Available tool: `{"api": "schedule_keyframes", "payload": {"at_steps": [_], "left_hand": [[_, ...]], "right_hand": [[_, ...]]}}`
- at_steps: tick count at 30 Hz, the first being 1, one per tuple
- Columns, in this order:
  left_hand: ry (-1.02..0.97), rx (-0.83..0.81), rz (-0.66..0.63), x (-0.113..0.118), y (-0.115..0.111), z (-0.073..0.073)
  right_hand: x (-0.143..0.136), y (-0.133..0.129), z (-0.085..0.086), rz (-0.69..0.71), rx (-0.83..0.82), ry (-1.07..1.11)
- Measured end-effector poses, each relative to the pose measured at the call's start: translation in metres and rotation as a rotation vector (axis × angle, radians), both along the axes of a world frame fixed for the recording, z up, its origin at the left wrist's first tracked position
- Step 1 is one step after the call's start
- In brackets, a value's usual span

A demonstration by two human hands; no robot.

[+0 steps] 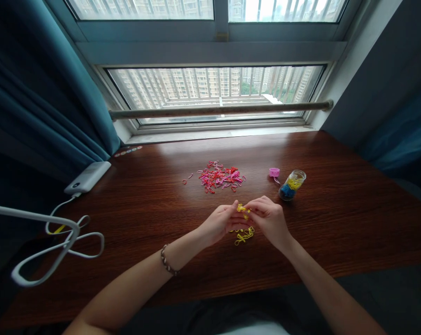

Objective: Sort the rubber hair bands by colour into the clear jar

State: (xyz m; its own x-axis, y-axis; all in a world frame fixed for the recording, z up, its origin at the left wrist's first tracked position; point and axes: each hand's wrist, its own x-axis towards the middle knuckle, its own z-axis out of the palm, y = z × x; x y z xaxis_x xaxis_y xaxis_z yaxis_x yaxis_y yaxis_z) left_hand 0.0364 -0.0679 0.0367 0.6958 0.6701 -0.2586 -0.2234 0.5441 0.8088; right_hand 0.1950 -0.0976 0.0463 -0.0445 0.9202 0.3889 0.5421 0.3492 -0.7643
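Over the near middle of the table, my left hand [221, 222] holds a small bunch of yellow rubber bands [241, 208] between thumb and fingers. My right hand [269, 218] meets it from the right, its thumb and forefinger pinched on the same yellow bands. Just below the hands, a few more yellow rubber bands [244, 236] lie on the wood, partly covered by my left fingers. Farther back is a loose pile of red and pink rubber bands [221, 177]. Right of the hands, a small glass jar [298, 175] contains blue and yellow bands.
A pink cap [274, 172] lies left of the jar on the dark wooden table [353, 209]. At the left are a white power bank [88, 177] and a looped white cable [95, 255]. A window with a metal rail [210, 111] borders the back; a blue curtain [46, 83] hangs left.
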Motion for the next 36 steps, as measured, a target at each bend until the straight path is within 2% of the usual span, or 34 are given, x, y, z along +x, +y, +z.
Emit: {"api": "schedule_keyframes", "payload": {"at_steps": [5,11,19,22,29,36], "left_hand": [[-0.017,0.021,0.08,-0.003,0.001,-0.001],[0.139,0.077,0.232,-0.005,0.003,-0.003],[0.271,0.172,0.328,-0.005,0.002,-0.005],[0.323,0.248,0.352,-0.004,0.001,-0.004],[0.323,0.32,0.364,-0.004,-0.001,-0.003],[0.272,0.228,0.262,-0.006,-0.002,-0.004]], "right_hand": [[-0.005,-0.003,-0.001,0.03,0.041,-0.039],[-0.012,-0.006,0.002,-0.03,-0.026,0.023],[-0.016,-0.005,-0.009,0.031,-0.34,0.495],[-0.019,-0.005,-0.012,0.055,-0.398,0.572],[-0.019,-0.008,-0.009,-0.031,-0.214,0.286],[-0.012,-0.009,-0.009,-0.079,-0.234,0.257]]}}
